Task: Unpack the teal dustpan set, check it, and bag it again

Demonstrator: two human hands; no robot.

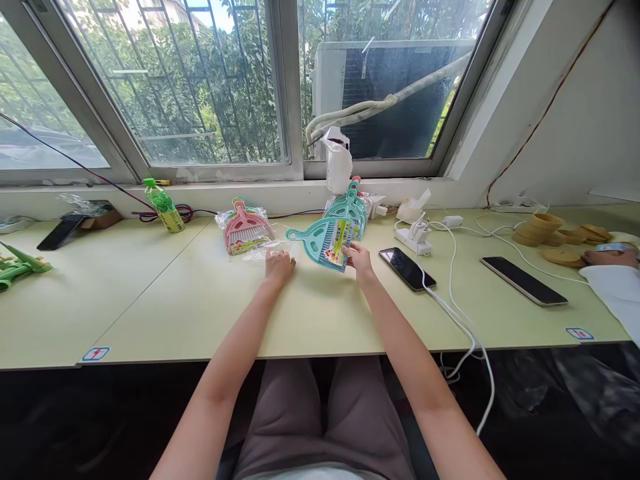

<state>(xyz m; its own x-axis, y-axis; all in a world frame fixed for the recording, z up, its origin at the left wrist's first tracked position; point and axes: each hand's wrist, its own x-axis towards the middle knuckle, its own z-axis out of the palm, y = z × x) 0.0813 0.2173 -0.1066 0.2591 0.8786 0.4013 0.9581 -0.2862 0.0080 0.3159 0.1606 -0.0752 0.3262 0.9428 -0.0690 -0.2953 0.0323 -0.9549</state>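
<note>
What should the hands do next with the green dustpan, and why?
Perhaps the left hand should lift the clear plastic at its fingertips, since the right hand holds the green dustpan close by and the pink dustpan has plastic around it.

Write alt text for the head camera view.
A person's right hand holds a green dustpan-and-brush set at a pale table; the left hand is near clear plastic wrap. Farther back are a pink set and another green one, with a phone and white power strip to the right and a window behind.
</note>
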